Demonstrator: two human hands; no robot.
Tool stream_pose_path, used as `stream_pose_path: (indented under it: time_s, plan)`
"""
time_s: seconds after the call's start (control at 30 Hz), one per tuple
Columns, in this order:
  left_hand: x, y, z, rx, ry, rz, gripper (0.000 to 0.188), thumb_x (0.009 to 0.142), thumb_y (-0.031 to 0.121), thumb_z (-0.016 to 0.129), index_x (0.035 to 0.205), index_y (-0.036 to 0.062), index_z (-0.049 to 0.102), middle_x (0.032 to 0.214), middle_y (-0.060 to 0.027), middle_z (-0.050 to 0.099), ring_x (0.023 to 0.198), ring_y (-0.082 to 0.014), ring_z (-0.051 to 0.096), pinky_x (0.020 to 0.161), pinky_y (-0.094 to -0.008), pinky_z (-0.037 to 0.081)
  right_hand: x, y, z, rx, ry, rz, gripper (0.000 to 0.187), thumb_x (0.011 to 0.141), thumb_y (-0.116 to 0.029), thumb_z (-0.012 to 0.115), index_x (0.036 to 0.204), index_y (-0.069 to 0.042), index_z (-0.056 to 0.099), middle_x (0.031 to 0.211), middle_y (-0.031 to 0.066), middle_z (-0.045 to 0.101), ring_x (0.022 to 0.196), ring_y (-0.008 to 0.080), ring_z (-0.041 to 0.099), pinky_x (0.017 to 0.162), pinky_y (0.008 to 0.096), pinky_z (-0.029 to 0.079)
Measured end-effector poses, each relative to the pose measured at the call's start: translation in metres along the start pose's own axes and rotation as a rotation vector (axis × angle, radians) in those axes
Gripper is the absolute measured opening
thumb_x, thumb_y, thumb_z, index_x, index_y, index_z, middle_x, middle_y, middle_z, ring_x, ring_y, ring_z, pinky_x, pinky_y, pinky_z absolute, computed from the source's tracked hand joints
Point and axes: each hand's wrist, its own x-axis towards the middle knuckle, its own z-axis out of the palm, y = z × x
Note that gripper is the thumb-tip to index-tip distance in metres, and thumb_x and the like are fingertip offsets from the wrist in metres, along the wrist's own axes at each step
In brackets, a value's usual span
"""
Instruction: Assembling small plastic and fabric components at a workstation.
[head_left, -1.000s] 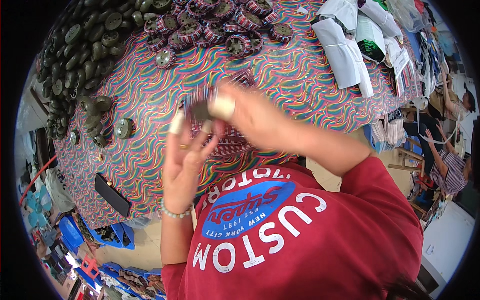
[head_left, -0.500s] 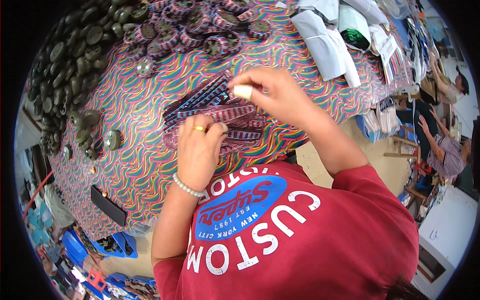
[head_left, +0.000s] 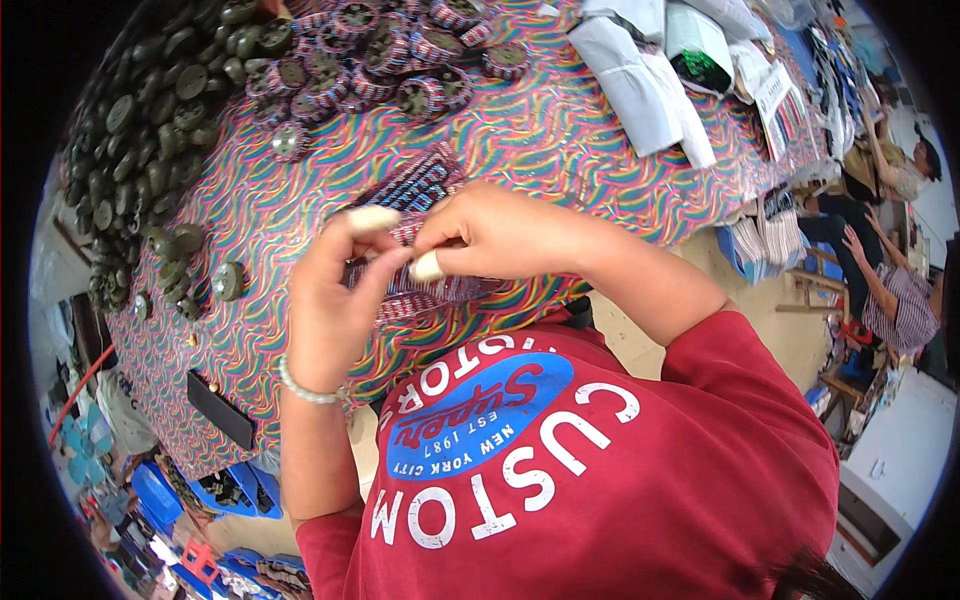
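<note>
Over the table, my left hand (head_left: 330,280) and my right hand (head_left: 495,235) meet fingertip to fingertip. Pale covers wrap a finger of my left hand and the thumb of my right. A short length of beaded strip (head_left: 406,233) shows between the fingertips; both hands seem to pinch it, though the left fingers are blurred. Just beneath and beyond them lies a pile of flat beaded strips (head_left: 420,178) in dark red, blue and silver, partly hidden by my hands.
Dark olive rounded pieces (head_left: 150,130) heap at the far left, beside round pieces rimmed with beaded strip (head_left: 385,50). White plastic packages (head_left: 630,90) lie at the far right. A black phone-like slab (head_left: 220,410) rests near the left edge. Other people (head_left: 895,290) sit beyond the right side.
My left hand has lifted off the strips and moved left, turning its fingers toward the right hand. My right hand has come down and left to meet it.
</note>
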Motion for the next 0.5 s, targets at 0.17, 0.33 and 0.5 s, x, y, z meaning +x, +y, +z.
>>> stream_pose_path:
  time_s: [0.17, 0.33, 0.5]
  plan:
    - [-0.009, -0.002, -0.032, -0.58, 0.169, -0.203, 0.037, 0.087, -0.001, 0.056, 0.123, 0.0009, 0.048, 0.097, -0.0057, 0.058, 0.083, -0.0113, 0.057, 0.074, -0.0237, 0.048, 0.022, -0.014, 0.043, 1.21, -0.407, 0.314, 0.019, 0.082, -0.021, 0.071, 0.092, -0.007, 0.062, 0.073, -0.0057, 0.059, 0.061, 0.0013, 0.053, 0.052, 0.0173, 0.041]
    - [-0.034, -0.047, -0.049, -0.439, 0.6, -0.115, 0.029, 0.088, 0.006, 0.061, 0.115, 0.0002, 0.055, 0.105, -0.0078, 0.06, 0.091, -0.0173, 0.059, 0.086, -0.0308, 0.047, 0.038, -0.061, 0.035, 1.754, 0.129, -0.053, 0.047, 0.079, -0.019, 0.074, 0.118, -0.011, 0.051, 0.07, -0.0017, 0.048, 0.055, 0.0079, 0.047, 0.057, 0.0285, 0.047]
    - [-0.055, -0.118, -0.104, 1.025, 0.609, -0.091, 0.037, 0.078, 0.013, 0.072, 0.111, 0.001, 0.058, 0.108, -0.015, 0.058, 0.101, -0.0306, 0.053, 0.087, -0.0392, 0.044, 0.024, -0.056, 0.024, 1.572, -0.362, -0.106, 0.039, 0.089, -0.032, 0.061, 0.114, -0.003, 0.059, 0.072, 0.0051, 0.046, 0.054, 0.0163, 0.049, 0.055, 0.0338, 0.052]
